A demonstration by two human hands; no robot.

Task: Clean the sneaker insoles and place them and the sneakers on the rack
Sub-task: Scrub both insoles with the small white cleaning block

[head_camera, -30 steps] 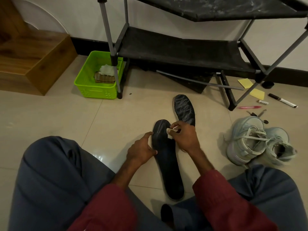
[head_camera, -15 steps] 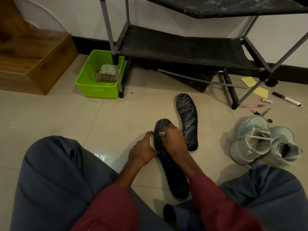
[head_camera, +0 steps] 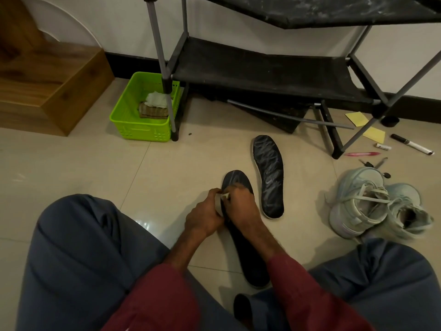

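A dark insole [head_camera: 248,254] lies on the floor tiles between my knees. My left hand [head_camera: 205,216] grips its left edge, lifting that edge slightly. My right hand [head_camera: 241,206] pinches a small white wipe [head_camera: 225,195] against the insole's upper part. A second dark insole [head_camera: 268,176], streaked with white, lies flat just to the right. Two pale sneakers [head_camera: 372,206] sit on the floor at the right. The black shoe rack [head_camera: 262,70] stands ahead against the wall.
A green basket [head_camera: 140,125] holding cloths stands by the rack's left leg. A wooden step [head_camera: 55,87] is at the far left. Yellow notes [head_camera: 373,134], a marker [head_camera: 411,147], a pink pen [head_camera: 361,154] and keys [head_camera: 374,164] lie under the rack's right side.
My right hand has moved the wipe leftward across the insole's top, from its right edge to its left edge next to my left hand. The left hand has closed on the edge.
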